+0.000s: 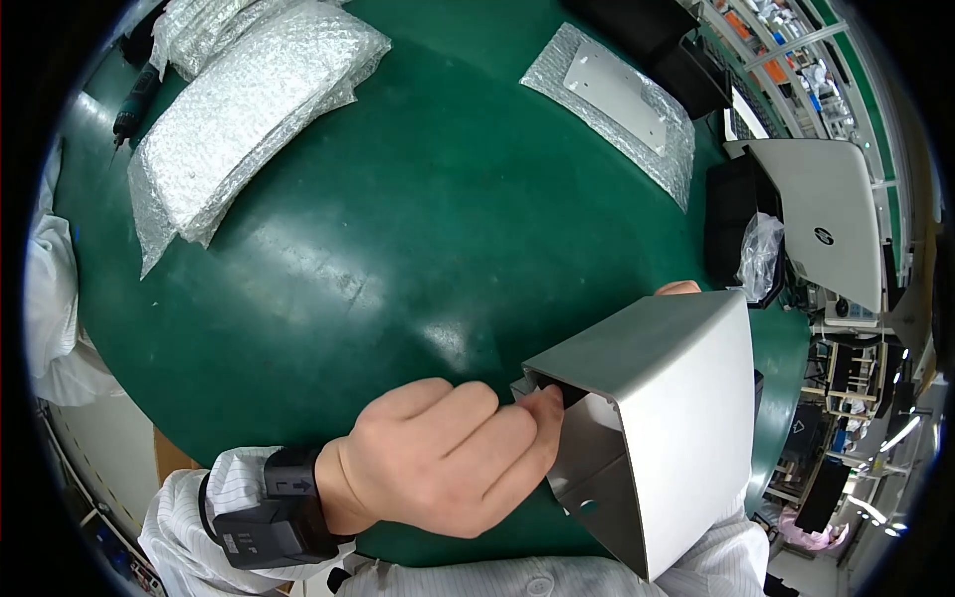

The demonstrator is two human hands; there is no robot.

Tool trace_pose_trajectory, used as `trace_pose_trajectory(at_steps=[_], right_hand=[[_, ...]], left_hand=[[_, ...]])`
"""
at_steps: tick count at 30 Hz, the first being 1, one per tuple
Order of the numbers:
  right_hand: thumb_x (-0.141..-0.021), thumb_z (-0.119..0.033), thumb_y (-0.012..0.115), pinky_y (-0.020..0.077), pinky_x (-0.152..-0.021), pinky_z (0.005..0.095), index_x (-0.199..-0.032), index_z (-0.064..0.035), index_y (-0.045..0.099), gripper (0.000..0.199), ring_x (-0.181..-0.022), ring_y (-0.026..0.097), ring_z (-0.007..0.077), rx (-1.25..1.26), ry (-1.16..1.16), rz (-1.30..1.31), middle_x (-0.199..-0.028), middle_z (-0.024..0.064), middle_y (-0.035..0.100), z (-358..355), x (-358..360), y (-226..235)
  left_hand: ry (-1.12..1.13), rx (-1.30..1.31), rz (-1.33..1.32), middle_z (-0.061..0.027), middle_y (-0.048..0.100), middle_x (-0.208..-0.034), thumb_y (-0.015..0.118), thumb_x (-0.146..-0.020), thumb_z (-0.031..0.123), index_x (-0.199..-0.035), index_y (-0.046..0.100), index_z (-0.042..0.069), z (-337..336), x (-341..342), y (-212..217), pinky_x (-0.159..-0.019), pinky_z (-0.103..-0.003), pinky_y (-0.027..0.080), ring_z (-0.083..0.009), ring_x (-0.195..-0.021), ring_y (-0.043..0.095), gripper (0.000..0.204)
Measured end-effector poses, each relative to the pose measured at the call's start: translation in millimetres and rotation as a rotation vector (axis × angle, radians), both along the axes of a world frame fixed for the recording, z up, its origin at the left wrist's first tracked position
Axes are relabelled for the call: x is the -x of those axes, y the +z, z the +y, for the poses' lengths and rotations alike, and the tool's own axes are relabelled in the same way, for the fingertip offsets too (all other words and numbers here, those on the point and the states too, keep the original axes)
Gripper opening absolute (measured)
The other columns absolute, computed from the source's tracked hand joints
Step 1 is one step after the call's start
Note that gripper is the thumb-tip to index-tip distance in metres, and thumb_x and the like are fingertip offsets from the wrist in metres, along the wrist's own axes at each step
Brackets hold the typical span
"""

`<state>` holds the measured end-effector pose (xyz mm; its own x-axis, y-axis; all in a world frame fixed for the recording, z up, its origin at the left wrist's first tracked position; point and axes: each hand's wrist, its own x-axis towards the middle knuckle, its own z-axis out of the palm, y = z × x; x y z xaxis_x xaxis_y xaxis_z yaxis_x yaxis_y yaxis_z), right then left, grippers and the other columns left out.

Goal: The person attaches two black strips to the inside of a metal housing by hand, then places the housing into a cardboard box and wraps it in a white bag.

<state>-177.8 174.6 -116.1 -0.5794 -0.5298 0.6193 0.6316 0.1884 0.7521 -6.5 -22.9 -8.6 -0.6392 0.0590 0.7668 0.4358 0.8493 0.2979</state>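
Note:
A light grey sheet-metal housing, open on the side facing left, is tilted above the green table in front of me. My left hand is closed, thumb and fingertips pinched at the upper corner of the housing's opening. Something dark shows just inside beside those fingertips, but I cannot make out what they hold. Behind the housing, my right hand supports it from the far side; only a bit of finger shows above the top edge and the rest is hidden. A round hole is visible in the lower inner wall.
Bubble-wrapped parcels lie at the far left beside a dark electric screwdriver. A flat white metal plate rests on bubble wrap at the far right. Black bins and a silver laptop stand along the right edge.

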Motion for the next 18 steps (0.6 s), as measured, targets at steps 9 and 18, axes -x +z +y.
trace_pose_trajectory(at_steps=[9,18], right_hand=[[-0.085,-0.005,0.068,0.0439,-0.058,0.0262,-0.083,-0.0014,0.062,0.007,-0.069,0.057,0.0122,1.213,0.747,-1.02,-0.078,0.0025,0.059,8.4,-12.5,87.9],[-0.077,-0.008,0.072,0.0507,-0.076,0.0342,-0.09,0.0005,0.066,0.016,-0.089,0.063,0.0242,1.852,1.332,-1.786,-0.091,0.0086,0.066,24.4,-14.5,101.7]], left_hand=[[0.03,0.139,-0.023,0.0036,0.041,-0.062,0.071,-0.074,0.0,-0.07,0.066,0.006,-2.7,-4.7,6.1,-0.044,-0.022,0.024,-0.008,-0.052,0.038,0.009],[0.006,0.059,-0.07,0.0031,0.038,-0.06,0.072,-0.072,-0.002,-0.075,0.069,0.005,-3.0,-4.2,3.9,-0.042,-0.022,0.026,-0.0086,-0.051,0.038,0.008]])
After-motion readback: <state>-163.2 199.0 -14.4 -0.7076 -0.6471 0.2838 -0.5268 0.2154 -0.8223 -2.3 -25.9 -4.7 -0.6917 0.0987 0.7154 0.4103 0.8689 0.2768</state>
